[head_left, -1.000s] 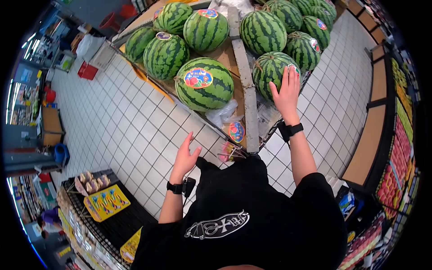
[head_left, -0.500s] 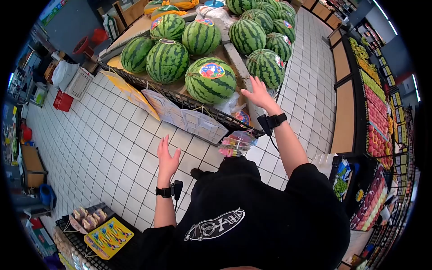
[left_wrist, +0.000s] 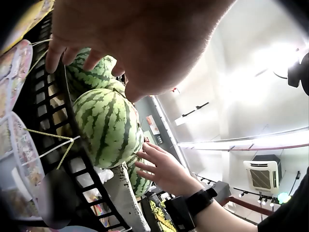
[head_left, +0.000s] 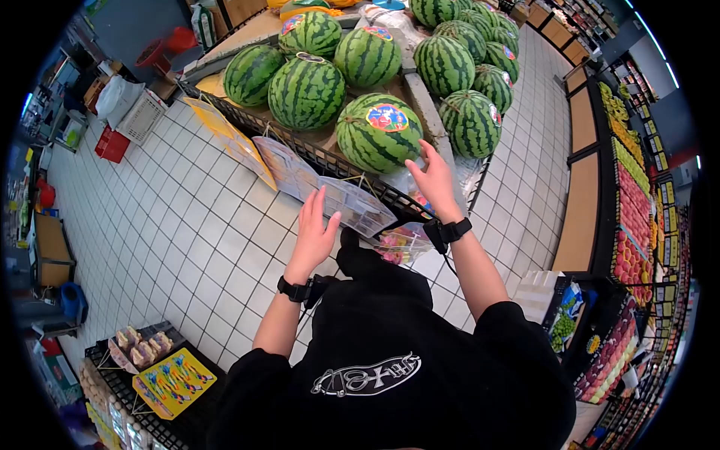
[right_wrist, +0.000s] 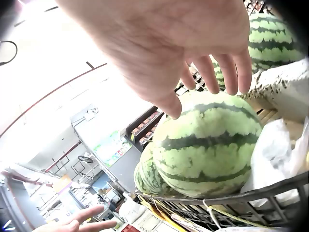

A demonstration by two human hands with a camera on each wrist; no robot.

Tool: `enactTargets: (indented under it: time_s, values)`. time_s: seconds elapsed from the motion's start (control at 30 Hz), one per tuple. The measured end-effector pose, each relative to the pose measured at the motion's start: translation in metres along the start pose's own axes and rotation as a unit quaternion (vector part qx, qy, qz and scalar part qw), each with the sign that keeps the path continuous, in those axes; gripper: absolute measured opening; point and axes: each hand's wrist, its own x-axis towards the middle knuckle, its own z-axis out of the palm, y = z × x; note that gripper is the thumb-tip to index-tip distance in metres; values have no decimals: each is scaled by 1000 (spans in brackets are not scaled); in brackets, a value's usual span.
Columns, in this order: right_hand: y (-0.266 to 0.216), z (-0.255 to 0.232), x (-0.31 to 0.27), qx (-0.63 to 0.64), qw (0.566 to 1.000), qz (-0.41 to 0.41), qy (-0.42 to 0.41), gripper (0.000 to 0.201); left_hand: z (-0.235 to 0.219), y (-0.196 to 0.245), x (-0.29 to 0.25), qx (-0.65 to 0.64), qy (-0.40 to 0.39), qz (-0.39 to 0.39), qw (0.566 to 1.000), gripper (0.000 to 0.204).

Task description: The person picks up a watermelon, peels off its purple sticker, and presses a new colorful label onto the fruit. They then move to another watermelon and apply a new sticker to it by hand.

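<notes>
Both hands are spread, grasping nothing. From the head view, the left hand (head_left: 313,232) hovers before the wire rail (head_left: 330,166) edging the counter (head_left: 330,139), over hanging plastic sleeves (head_left: 352,206); the right hand (head_left: 433,180) sits just beside the nearest watermelon (head_left: 379,133), on its right. Open tiled floor (head_left: 187,225) lies left of that watermelon.

Left wrist view: the left hand (left_wrist: 140,38) fills the top, fingers extended; the watermelon (left_wrist: 108,125) sits behind the rail (left_wrist: 72,164).

Right wrist view: the right hand (right_wrist: 178,43), fingers splayed, hangs just above the watermelon (right_wrist: 207,145), which rests inside the rail (right_wrist: 231,203).
</notes>
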Motion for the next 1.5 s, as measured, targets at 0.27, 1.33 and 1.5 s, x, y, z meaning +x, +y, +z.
enactTargets:
  time_s: [0.27,1.33,1.5]
  values:
    - [-30,28,29,-6,994,-94,52,69,-20,45,95,73,11,34,997,65]
    - [32,-17,87,147,979,13,-141,96,11,14,221,9,-164,43,985,122]
    - [26,-11,88,125,982,12,-141,103,17,3,219,5,-151,42,988,128]
